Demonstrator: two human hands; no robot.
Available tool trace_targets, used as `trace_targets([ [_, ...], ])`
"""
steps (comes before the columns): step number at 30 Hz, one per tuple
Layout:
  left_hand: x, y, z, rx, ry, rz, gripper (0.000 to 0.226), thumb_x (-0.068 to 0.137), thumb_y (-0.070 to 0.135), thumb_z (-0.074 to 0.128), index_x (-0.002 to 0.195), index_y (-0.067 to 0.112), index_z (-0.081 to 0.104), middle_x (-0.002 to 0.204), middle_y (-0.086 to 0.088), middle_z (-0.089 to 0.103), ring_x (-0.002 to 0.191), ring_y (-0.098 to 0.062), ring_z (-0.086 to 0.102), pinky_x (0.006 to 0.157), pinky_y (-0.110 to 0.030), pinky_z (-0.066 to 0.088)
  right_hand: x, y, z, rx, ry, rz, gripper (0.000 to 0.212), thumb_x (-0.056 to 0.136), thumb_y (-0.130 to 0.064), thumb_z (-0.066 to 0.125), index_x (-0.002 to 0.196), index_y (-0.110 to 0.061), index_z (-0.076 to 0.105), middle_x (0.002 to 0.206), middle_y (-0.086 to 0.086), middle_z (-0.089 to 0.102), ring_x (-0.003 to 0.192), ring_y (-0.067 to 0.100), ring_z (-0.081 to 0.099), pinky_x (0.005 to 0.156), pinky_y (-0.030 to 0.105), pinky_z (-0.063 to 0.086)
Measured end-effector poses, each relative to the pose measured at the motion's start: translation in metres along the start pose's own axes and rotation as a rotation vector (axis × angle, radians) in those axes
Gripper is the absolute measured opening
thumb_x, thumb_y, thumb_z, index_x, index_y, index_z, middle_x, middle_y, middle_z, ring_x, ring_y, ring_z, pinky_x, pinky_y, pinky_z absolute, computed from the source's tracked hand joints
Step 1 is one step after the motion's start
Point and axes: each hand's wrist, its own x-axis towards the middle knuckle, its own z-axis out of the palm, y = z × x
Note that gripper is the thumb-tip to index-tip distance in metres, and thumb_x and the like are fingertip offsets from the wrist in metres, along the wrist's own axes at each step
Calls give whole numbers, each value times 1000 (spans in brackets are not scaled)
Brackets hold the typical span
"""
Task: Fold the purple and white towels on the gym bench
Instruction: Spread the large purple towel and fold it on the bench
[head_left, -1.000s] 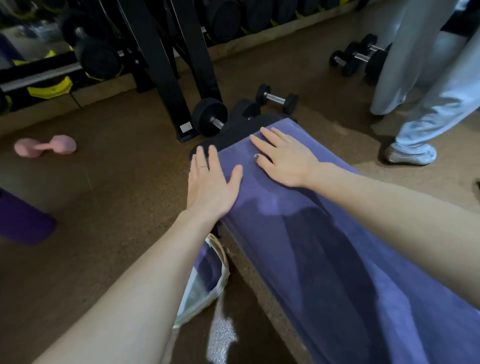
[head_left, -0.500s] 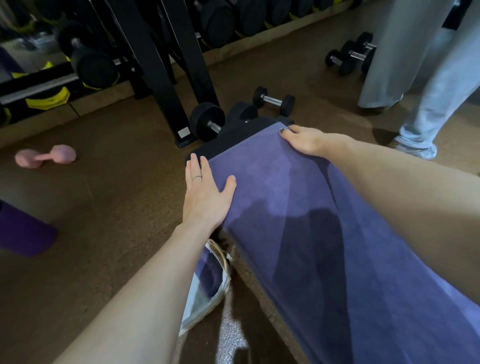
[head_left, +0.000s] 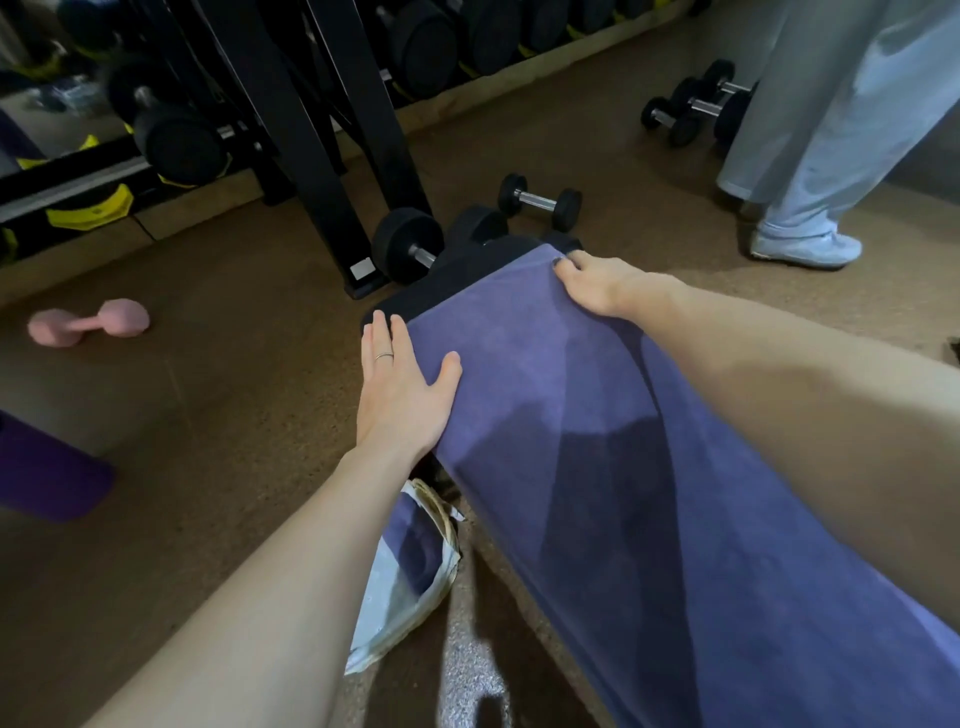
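Note:
A purple towel (head_left: 597, 441) lies spread along the black gym bench (head_left: 467, 275), whose far end shows bare beyond the towel's edge. My left hand (head_left: 402, 389) lies flat with straight fingers on the towel's far left corner, at the bench's left edge. My right hand (head_left: 597, 283) is at the far right corner, its fingers curled over the towel's edge there. No white towel shows on the bench.
A basket (head_left: 415, 561) holding purple and white cloth sits on the floor under my left forearm. Black dumbbells (head_left: 540, 200) and a rack (head_left: 332, 156) stand beyond the bench. A pink dumbbell (head_left: 88, 322) lies left. A person's legs (head_left: 810, 156) stand at right.
My right hand slid from the middle of the towel's far end to its far right corner and curled over the edge. My left hand shifted slightly to the left corner.

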Motion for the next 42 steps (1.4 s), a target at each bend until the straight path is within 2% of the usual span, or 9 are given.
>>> trace_targets([
  [4,-2,7,-13,176,-28,27,81,103,60,30,164,19,-5,171,-5,-12,157,-24,-11,128,-45,3,-31,19,-4,57,174,24,61,106,-51,12,154,-21,34,151,18,46,136,39,44,112,46,34],
  [7,-23,35,-26,273,51,160,77,104,59,28,164,21,-3,171,-10,-8,157,-29,-9,127,-47,-3,-87,37,-2,-4,256,-137,58,107,-45,18,160,-20,24,158,10,39,142,33,39,116,44,32],
  [9,-56,63,-28,257,-16,325,78,103,59,32,164,19,3,171,-11,-4,157,-29,-5,127,-46,-2,-134,51,5,-103,266,-286,57,108,-39,25,160,-17,23,161,11,34,146,32,32,120,41,25],
  [15,-212,121,7,389,-302,735,99,76,84,26,136,8,49,143,-13,47,133,-31,42,111,-39,31,-282,109,46,-361,122,-290,83,86,-57,-6,161,-30,17,169,6,14,155,28,11,124,47,12],
  [21,-270,132,7,679,-522,669,109,83,81,49,158,9,17,165,-20,13,150,-37,15,120,-45,22,-369,170,62,-368,157,-130,68,98,-55,7,161,-30,16,169,7,9,156,30,7,125,48,8],
  [26,-307,153,-11,650,-595,684,85,84,69,63,137,9,35,146,-18,30,131,-37,33,103,-45,36,-402,187,53,-390,151,-78,88,83,-60,-6,160,-28,25,167,8,19,153,31,18,120,49,19],
  [30,-355,165,-4,600,-742,844,53,85,58,68,102,18,37,123,-10,42,117,-33,43,90,-44,42,-400,210,41,-341,193,17,59,103,-47,24,156,-22,32,161,9,28,148,29,24,117,48,26],
  [34,-379,163,9,713,-690,985,41,91,49,64,114,16,53,123,-8,47,115,-31,47,75,-39,38,-404,234,34,-265,232,91,52,104,-40,33,151,-18,36,151,16,39,137,35,36,113,45,32],
  [42,-400,169,12,748,-648,944,25,99,32,57,115,14,62,123,-9,52,118,-30,45,73,-39,36,-413,248,20,-233,166,266,51,102,-47,27,145,-19,35,137,21,49,128,39,46,105,46,38],
])
